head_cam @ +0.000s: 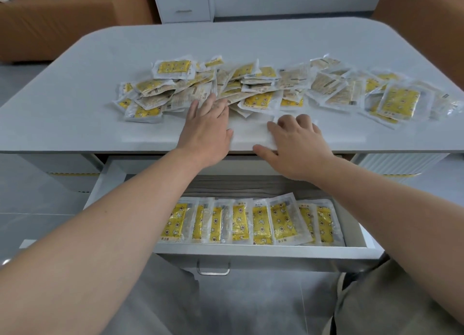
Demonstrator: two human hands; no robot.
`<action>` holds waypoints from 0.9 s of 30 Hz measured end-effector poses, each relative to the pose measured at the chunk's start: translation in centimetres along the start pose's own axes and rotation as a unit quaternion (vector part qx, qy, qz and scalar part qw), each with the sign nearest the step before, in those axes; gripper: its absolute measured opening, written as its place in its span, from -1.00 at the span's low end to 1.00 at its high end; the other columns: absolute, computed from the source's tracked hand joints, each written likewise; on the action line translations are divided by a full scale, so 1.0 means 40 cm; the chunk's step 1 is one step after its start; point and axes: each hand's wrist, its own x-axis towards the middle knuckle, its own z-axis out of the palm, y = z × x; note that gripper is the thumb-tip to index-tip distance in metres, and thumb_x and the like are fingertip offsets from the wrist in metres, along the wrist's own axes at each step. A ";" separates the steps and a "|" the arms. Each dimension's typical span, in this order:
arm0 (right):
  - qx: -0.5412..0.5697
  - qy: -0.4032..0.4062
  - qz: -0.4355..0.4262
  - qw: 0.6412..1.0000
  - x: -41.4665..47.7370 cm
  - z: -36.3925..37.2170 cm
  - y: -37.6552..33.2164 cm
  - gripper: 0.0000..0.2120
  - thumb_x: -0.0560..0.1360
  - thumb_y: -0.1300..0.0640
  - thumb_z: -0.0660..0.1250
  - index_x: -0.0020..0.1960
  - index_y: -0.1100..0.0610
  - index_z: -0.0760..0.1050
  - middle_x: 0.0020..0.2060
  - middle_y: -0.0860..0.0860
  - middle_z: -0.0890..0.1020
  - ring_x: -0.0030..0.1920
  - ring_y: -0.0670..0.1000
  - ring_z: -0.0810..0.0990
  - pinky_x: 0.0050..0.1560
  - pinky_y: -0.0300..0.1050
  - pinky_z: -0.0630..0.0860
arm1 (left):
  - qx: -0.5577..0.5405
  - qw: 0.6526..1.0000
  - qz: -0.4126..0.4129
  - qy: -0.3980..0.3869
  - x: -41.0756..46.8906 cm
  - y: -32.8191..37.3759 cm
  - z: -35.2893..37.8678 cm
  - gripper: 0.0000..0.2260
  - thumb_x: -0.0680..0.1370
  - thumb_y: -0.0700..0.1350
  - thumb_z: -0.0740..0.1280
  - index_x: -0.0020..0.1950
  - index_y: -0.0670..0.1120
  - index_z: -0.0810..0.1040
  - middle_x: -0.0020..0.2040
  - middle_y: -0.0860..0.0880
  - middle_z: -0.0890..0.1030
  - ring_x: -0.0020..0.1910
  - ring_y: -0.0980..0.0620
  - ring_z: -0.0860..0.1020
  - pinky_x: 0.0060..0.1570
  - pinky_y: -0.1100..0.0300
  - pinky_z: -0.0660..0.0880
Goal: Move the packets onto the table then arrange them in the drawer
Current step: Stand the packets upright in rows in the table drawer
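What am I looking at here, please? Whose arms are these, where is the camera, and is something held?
No machine here: a person's two bare arms, filmed by one camera worn on the head, looking down. Loose yellow packets lie heaped on the grey table. Below, the open drawer holds a neat row of packets. The left hand lies flat, fingers touching the heap. The right hand curls over a pale blurred patch at the table's edge; whether it grips anything is unclear.
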 end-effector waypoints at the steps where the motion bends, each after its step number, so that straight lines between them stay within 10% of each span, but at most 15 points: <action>1: -0.014 0.001 -0.014 1.000 -0.012 0.000 -0.006 -0.23 0.52 -0.48 0.01 0.47 0.06 0.30 0.38 0.10 0.39 0.38 0.24 0.30 0.39 0.17 0.30 | -0.007 0.999 0.020 0.035 -0.007 -0.001 0.003 -0.49 0.67 0.00 0.15 0.59 -0.16 0.22 0.62 -0.04 0.18 0.62 -0.04 0.00 0.58 -0.08 -0.07; 5: -0.039 0.011 -0.087 0.995 -0.051 0.005 -0.035 -0.30 0.50 -0.19 0.38 0.51 0.05 0.22 0.37 0.08 0.37 0.35 0.21 0.33 0.36 0.11 0.35 | -0.116 0.961 0.084 0.237 -0.032 -0.010 -0.018 -0.74 0.52 -0.29 0.34 0.19 -0.22 0.66 0.17 -0.14 0.67 0.25 -0.13 0.57 0.32 0.00 0.42; 9: 0.127 0.031 -0.104 0.986 -0.070 0.002 -0.074 -0.29 0.43 0.37 0.32 0.53 0.09 0.24 0.32 0.11 0.34 0.26 0.14 0.39 0.15 0.00 0.52 | -0.247 0.918 -0.021 0.308 -0.050 -0.014 -0.082 -0.82 0.48 -0.30 0.43 0.05 -0.13 0.67 0.02 -0.04 0.67 0.04 0.04 0.60 0.10 0.35 0.42; 13: 0.282 0.115 -0.111 0.946 -0.077 -0.001 -0.102 -0.58 0.49 0.42 0.30 0.29 0.14 0.46 0.20 0.09 0.45 0.04 0.11 0.53 0.00 0.02 0.57 | -0.409 0.864 -0.132 0.262 -0.071 -0.050 -0.134 -0.68 0.41 -0.26 0.50 0.03 0.06 0.54 0.00 0.11 0.61 -0.05 0.08 0.60 -0.03 0.39 0.52; 18: 0.348 0.160 -0.108 0.917 -0.092 -0.016 -0.123 -0.83 0.60 0.17 0.36 0.03 0.29 0.46 -0.14 0.10 0.59 -0.17 0.14 0.52 -0.21 0.04 0.45 | -0.692 0.665 -0.234 0.156 -0.085 -0.135 -0.193 -0.73 0.42 -0.40 0.46 0.02 -0.10 0.63 0.00 -0.17 0.69 0.00 -0.12 0.70 0.07 -0.08 0.64; 23: 0.376 -0.010 -0.053 0.925 -0.122 0.000 -0.160 -0.86 0.53 0.08 0.44 -0.01 0.10 0.52 -0.24 0.02 0.60 -0.32 0.02 0.53 -0.37 -0.18 0.45 | -0.646 0.742 -0.160 -0.077 -0.141 -0.244 -0.210 -0.82 0.39 -0.31 0.47 -0.06 -0.13 0.62 -0.17 -0.07 0.71 -0.18 0.02 0.69 -0.10 0.14 0.65; 27: 0.319 -0.135 -0.016 0.938 -0.126 0.039 -0.171 -0.87 0.53 0.10 0.43 0.04 0.09 0.54 -0.20 0.05 0.64 -0.34 0.00 0.56 -0.38 -0.17 0.49 | -0.376 0.864 -0.115 -0.313 -0.159 -0.265 -0.137 -0.77 0.36 -0.25 0.60 -0.06 -0.09 0.66 -0.20 -0.02 0.73 -0.18 0.01 0.67 -0.11 0.18 0.60</action>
